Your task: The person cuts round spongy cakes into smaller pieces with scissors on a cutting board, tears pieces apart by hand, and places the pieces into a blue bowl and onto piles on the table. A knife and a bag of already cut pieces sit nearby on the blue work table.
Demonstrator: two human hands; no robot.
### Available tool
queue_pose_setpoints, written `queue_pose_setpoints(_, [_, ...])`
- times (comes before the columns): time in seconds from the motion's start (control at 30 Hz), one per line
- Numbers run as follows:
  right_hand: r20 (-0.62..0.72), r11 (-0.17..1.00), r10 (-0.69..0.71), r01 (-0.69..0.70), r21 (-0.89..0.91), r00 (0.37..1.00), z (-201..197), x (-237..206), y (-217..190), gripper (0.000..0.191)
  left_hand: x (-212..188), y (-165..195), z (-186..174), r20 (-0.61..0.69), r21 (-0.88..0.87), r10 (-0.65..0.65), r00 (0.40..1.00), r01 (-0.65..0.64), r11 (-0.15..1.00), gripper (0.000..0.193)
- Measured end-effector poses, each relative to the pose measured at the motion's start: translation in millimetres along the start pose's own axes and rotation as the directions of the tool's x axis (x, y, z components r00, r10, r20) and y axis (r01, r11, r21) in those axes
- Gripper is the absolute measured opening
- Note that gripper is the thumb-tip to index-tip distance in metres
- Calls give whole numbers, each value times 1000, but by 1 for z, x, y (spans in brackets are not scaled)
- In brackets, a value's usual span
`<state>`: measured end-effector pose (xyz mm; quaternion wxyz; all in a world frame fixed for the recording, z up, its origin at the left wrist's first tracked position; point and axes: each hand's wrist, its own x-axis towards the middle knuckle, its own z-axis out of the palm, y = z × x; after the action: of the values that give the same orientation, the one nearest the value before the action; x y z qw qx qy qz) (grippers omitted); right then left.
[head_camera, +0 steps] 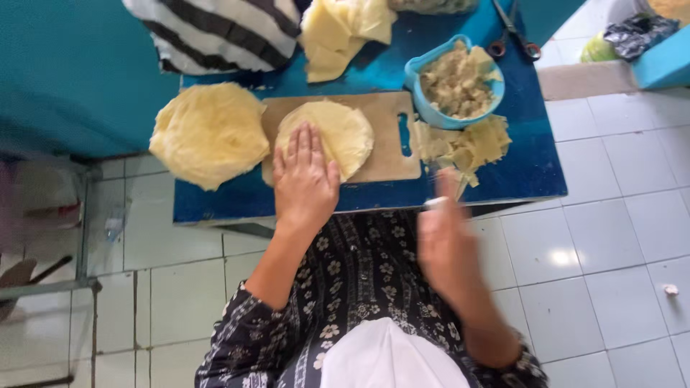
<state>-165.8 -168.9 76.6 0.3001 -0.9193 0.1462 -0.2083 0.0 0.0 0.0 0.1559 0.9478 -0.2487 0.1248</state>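
My left hand (pixel 305 179) lies flat, fingers spread, on the near left part of a round pale-yellow dough sheet (pixel 348 129). The sheet rests on a wooden cutting board (pixel 388 154) on a low blue table (pixel 532 165). My right hand (pixel 445 244) is blurred by motion, raised just in front of the table's near edge, to the right of the board. A small whitish bit shows at its fingertips; what it is cannot be made out. A thick stack of round dough sheets (pixel 208 133) sits left of the board.
A blue bowl (pixel 415 72) of lumpy filling stands right of the board, with dough trimmings (pixel 471 144) beside it. Cut wrapper pieces (pixel 341 32), scissors (pixel 514 32) and a striped cloth (pixel 215 29) lie at the far edge. White floor tiles (pixel 611 215) surround the table.
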Motion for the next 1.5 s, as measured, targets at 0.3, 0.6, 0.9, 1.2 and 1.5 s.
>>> queue_pose_setpoints(0.3, [79,638,321,-153,-755,944,-88,69,161,58,-15,11,-15,-3,-162,-21,1000,20,987,63])
queue_pose_setpoints(0.6, [-29,851,-148,113,-513,989,-111,123,175,20,-28,5,-50,-125,-295,-286,950,239,925,48])
queue_pose_setpoints(0.9, [143,782,227,-94,-616,963,-55,285,145,60,5,3,-54,166,-48,-449,878,462,886,56])
queue_pose_setpoints(1.2, [213,732,360,-133,-668,908,-49,307,161,56,7,12,-38,172,-259,-443,880,474,841,50])
queue_pose_setpoints(1.5, [308,890,309,-159,-428,900,-119,244,240,53,4,9,-52,298,-227,-503,811,572,788,37])
